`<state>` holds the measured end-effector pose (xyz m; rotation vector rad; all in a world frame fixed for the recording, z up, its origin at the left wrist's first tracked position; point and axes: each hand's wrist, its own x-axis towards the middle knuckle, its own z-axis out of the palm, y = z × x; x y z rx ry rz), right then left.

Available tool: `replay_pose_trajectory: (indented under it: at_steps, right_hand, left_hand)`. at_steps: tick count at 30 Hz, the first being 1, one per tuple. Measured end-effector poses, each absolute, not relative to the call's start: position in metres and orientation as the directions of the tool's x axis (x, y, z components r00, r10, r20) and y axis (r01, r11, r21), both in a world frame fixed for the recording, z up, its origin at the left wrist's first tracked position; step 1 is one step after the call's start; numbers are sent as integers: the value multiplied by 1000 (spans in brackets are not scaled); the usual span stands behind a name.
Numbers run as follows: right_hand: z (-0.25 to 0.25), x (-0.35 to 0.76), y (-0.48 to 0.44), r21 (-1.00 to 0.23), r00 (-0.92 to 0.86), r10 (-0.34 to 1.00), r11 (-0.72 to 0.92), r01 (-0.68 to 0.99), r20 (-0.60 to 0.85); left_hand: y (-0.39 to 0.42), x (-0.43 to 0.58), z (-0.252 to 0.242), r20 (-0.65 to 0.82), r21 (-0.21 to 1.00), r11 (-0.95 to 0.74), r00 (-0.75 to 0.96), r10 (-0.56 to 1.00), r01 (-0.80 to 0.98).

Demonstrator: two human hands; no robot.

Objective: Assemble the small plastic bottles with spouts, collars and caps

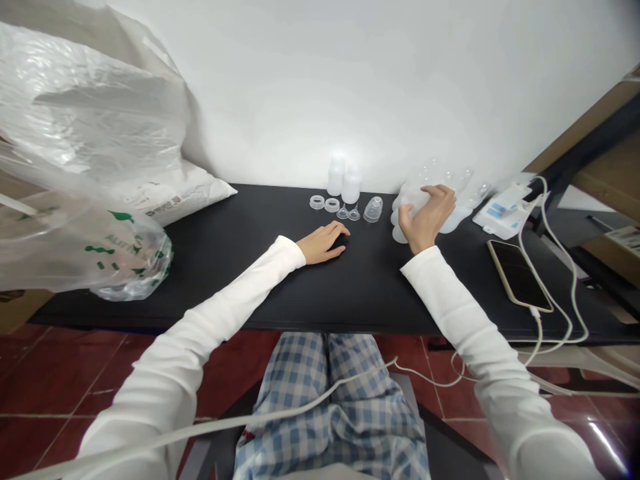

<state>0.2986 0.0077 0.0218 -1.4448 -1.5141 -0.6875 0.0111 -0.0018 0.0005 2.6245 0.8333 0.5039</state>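
Note:
My left hand [324, 244] lies flat on the black table with its fingers spread, holding nothing. Beyond its fingertips sit two clear rings [317, 202], two small clear funnel-shaped pieces [354, 213] and a clear dome-shaped cap [373, 209]. Two white translucent bottles [352, 185] stand upright by the wall behind them. My right hand [429, 217] is over a cluster of translucent bottles [455, 217] at the right, thumb and fingers apart and slightly bent. It appears to touch the cluster, but its fingertips partly blend into the pale plastic.
A large white plastic sack [100, 100] and a clear bag with green print [125, 250] fill the left side. To the right are a blue-and-white packet [503, 210], a phone [520, 275] and white cables [575, 300]. One cable crosses my lap.

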Motion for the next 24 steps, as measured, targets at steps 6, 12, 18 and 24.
replay_pose_trajectory:
  at_steps: [6, 12, 18, 24]
  right_hand:
    - [32, 300, 2, -230, 175, 458, 67, 971, 871]
    - [30, 313, 10, -207, 136, 503, 88, 974, 854]
    - [26, 321, 13, -169, 91, 483, 119, 978, 871]
    - [22, 290, 1, -98, -46, 581, 214, 972, 813]
  left_hand:
    - [-2, 11, 0, 226, 421, -768, 764, 604, 483]
    - [-1, 11, -2, 246, 433, -769, 759, 603, 471]
    - [9, 8, -10, 349, 367, -683, 587, 730, 632]
    - [38, -6, -23, 426, 406, -545, 375, 823, 734]
